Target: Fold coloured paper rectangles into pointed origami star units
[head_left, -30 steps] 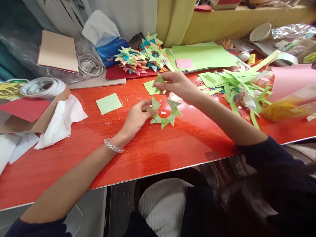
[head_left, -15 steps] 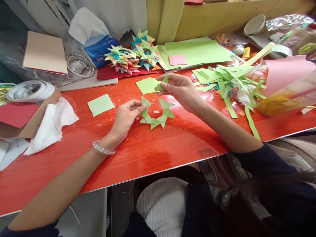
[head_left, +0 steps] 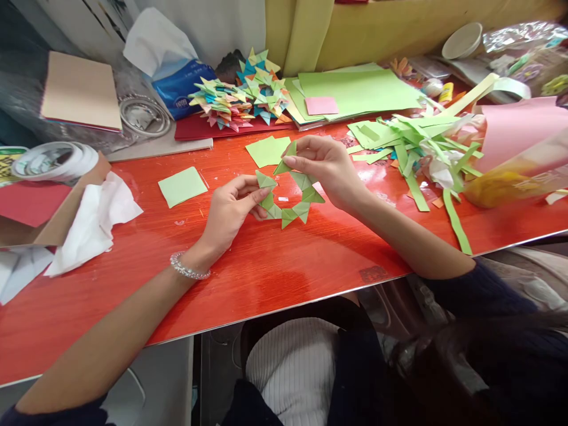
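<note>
I'd want both pinches light, nothing crumpled — left hand point(head_left: 227, 208) gripping the green origami ring point(head_left: 289, 216), right hand point(head_left: 331, 168) a folded green unit point(head_left: 287, 158).

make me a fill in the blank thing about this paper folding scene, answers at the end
The left hand holds a ring of folded ____ paper.
The right hand pinches a folded piece between its fingers and ____.
A clear beaded ____ circles the left wrist.
A small ____ paper lies on the large green sheets.

Missing words: green; thumb; bracelet; pink.
</note>
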`<state>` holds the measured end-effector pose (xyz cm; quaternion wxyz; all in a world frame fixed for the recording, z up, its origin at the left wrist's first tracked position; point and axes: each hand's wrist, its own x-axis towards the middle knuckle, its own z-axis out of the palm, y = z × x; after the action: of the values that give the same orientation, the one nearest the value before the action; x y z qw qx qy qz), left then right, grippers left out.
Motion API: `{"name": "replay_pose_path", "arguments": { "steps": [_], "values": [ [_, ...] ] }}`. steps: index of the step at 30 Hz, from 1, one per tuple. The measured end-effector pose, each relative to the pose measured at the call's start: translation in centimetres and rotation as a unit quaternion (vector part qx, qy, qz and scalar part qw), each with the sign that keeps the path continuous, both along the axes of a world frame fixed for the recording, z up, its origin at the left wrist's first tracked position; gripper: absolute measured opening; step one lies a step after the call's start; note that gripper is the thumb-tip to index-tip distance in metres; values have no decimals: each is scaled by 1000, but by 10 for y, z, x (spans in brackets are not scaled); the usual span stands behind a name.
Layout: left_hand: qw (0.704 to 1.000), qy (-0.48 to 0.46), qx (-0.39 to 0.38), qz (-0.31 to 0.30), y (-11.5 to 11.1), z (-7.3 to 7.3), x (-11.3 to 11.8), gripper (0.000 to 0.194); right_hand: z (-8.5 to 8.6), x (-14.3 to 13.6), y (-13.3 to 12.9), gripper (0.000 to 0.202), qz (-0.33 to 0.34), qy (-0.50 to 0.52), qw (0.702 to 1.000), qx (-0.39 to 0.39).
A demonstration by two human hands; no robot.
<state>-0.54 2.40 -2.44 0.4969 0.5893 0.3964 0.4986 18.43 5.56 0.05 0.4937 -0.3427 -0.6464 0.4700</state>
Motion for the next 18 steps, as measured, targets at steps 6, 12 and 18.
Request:
{"name": "replay_pose_path", "arguments": {
  "steps": [6, 12, 18],
  "values": [
    [1000, 23, 13, 8, -5, 6, 1, 8, 15, 0, -3, 23, -49, 87, 991, 85],
    [999, 18, 37, 19, -9, 9, 3, 5, 20, -4, -18, 20, -43, 1, 992, 121],
    [998, 2, 53, 25, -10, 9, 3, 6, 10, -8, -24, 15, -113, -79, 978, 159]
  ]
}}
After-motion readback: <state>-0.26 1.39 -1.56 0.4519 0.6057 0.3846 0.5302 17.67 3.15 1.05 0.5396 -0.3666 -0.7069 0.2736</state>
